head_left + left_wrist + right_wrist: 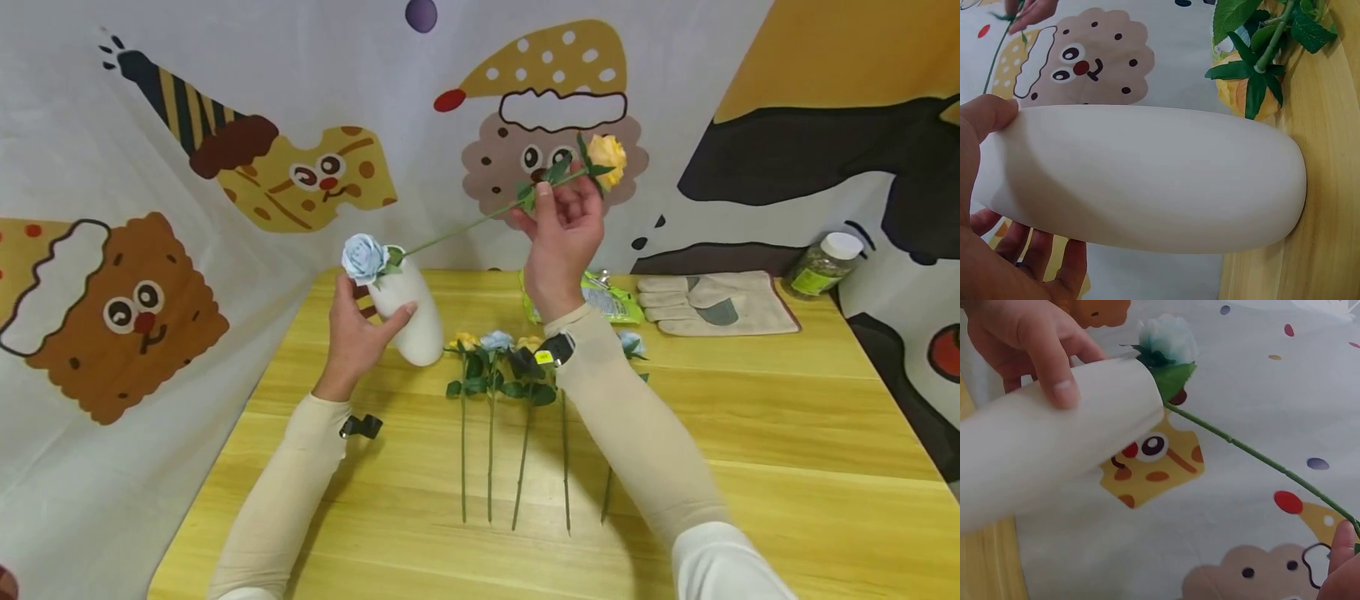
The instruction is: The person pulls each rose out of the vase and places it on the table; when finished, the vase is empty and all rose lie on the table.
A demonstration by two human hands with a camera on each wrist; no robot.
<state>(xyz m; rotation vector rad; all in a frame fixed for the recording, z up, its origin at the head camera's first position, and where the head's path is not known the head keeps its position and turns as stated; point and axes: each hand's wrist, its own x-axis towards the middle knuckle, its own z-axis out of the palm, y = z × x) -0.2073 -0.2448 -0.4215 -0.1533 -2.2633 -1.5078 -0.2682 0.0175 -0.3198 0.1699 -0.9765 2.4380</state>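
Observation:
A white vase [422,329] leans on the wooden table, its mouth tipped up and to the left. My left hand [356,337] grips it near the top, thumb on one side and fingers on the other, as the left wrist view also shows. At the mouth sits an artificial blue rose [365,258] with green leaves; its stem is hidden inside. High on the right, my right hand [566,242] pinches the stem of a yellow rose [607,161] just below the bloom. That stem slants down-left, its lower end at the vase's mouth [1159,387].
Several yellow and blue roses [497,340] lie in a row on the table [405,517], stems toward me. Behind are a green packet [618,307], a fabric work glove [742,304] and a white-lidded jar [825,265]. A cartoon-printed cloth [420,108] hangs behind the table.

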